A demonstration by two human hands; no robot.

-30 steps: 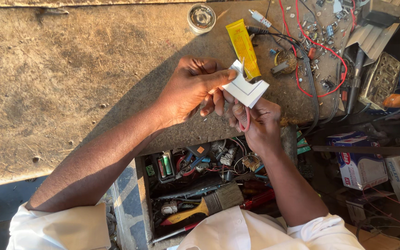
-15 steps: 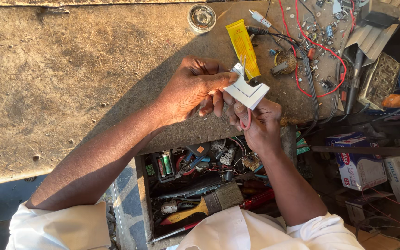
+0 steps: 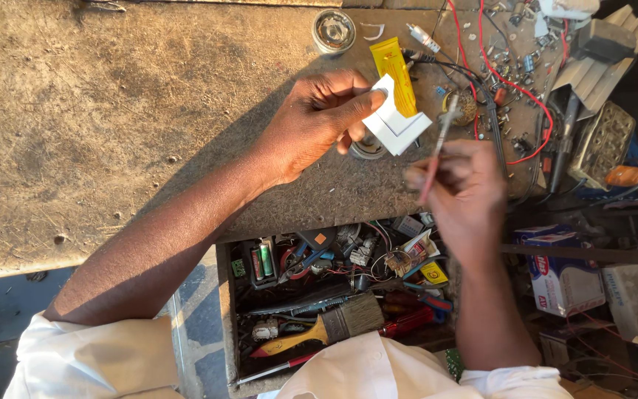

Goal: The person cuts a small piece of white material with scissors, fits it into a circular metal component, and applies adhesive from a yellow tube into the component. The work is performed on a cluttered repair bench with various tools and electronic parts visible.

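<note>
Rough, dusty workbench (image 3: 112, 111) fills most of the view, brown and scratched, with strong sunlight and long shadows on it. At its far edge lies a yellow flat packet (image 3: 396, 74), long and narrow, and beside it a small round tin (image 3: 333, 30). Red wires (image 3: 511, 81) and small metal parts are scattered at the right. Low at the right side stands a blue and white carton (image 3: 559, 273).

Under the bench an open drawer (image 3: 239, 310) is full of tools: a paintbrush with yellow handle (image 3: 326, 329), green batteries (image 3: 261, 260), a small yellow label (image 3: 433, 273).

The left hand (image 3: 317, 122) pinches a white square plastic part (image 3: 395, 122) between thumb and fingers, above the bench. The right hand (image 3: 463, 193) is closed around a thin tool (image 3: 436, 151), its tip pointing up beside the white part.

Half a second ago the right hand was directly under the white part and touching it; now it has moved away to the right and stands apart.
</note>
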